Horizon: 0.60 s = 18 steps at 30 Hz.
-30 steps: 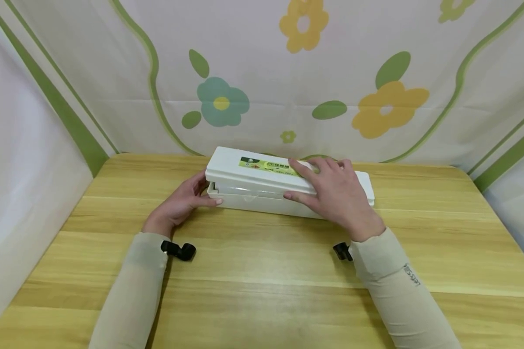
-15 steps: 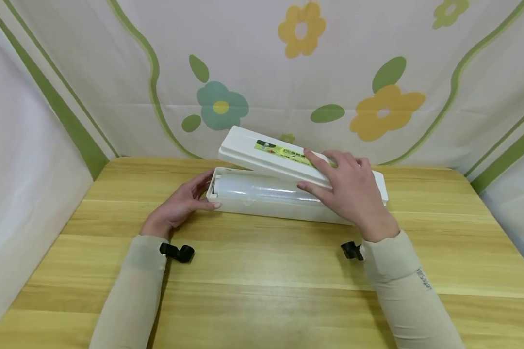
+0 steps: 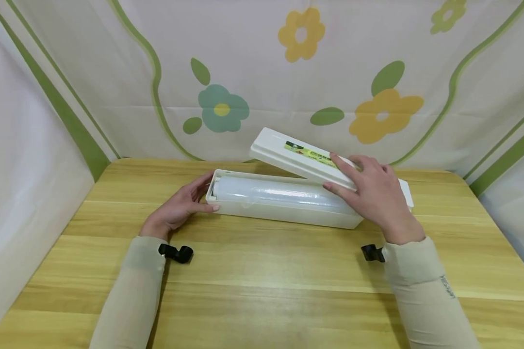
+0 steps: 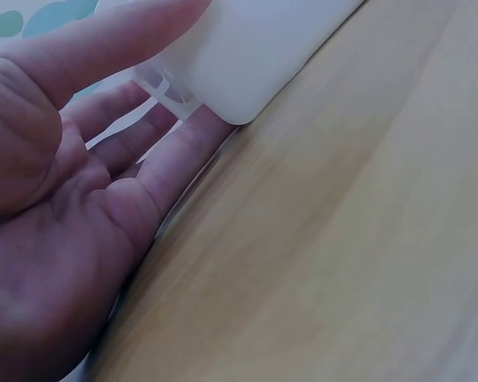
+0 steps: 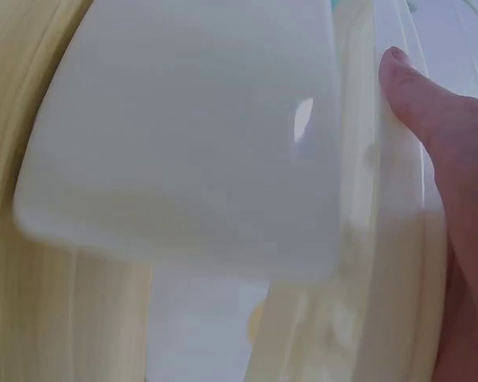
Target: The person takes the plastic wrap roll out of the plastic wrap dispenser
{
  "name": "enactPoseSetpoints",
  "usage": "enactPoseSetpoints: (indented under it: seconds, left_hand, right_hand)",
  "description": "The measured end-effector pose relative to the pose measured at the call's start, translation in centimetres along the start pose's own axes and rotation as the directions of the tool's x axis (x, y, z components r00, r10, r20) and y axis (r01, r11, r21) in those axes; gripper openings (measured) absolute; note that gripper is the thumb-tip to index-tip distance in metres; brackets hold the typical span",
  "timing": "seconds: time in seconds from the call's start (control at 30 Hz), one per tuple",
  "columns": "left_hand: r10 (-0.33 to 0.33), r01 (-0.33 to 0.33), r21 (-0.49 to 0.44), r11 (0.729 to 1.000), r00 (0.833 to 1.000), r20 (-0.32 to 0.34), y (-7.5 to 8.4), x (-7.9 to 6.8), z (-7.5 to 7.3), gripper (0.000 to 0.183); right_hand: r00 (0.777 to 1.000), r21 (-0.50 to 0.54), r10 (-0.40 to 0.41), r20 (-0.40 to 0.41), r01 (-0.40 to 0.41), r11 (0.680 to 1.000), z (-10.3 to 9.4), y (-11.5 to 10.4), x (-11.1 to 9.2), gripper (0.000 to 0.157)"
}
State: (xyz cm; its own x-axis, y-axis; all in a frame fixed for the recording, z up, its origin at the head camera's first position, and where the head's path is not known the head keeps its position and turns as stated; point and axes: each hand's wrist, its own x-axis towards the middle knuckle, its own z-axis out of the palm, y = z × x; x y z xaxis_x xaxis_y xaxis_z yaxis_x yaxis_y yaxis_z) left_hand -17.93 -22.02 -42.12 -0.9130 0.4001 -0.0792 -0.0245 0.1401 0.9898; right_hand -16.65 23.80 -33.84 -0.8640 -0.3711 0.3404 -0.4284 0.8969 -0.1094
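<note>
A long white plastic box (image 3: 284, 217) stands on the table with a roll of clear cling film (image 3: 284, 192) lying in it. My left hand (image 3: 179, 206) grips the box's left end, thumb on the front wall and fingers round the end; the left wrist view shows them at the box corner (image 4: 239, 64). The white lid (image 3: 279, 154), with a green and yellow label, is off the box and tilted, left end raised. Across its right part my right hand (image 3: 377, 198) holds it, thumb on the near edge. In the right wrist view the lid (image 5: 398, 239) is beside the box's end (image 5: 183, 143).
The wood-grain table (image 3: 262, 291) extends in front of the box and to both sides. Behind it hangs a pale curtain (image 3: 262, 72) printed with flowers and leaves. Each wrist carries a black camera mount (image 3: 179, 253).
My right hand has lifted the lid's left end and drawn the lid to the right, baring the film roll. The left hand has kept its place at the box's left end.
</note>
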Motion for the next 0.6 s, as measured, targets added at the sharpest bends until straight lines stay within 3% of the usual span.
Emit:
enactPoseSetpoints:
  seconds: [0.6]
  left_hand:
    - [-0.013,0.012,0.016,1.000,1.000,0.013,0.2,-0.3,-0.2,0.100]
  right_hand:
    - [0.987,0.093,0.126,0.097,-0.135,0.987,-0.1,6.1,-2.6,0.070]
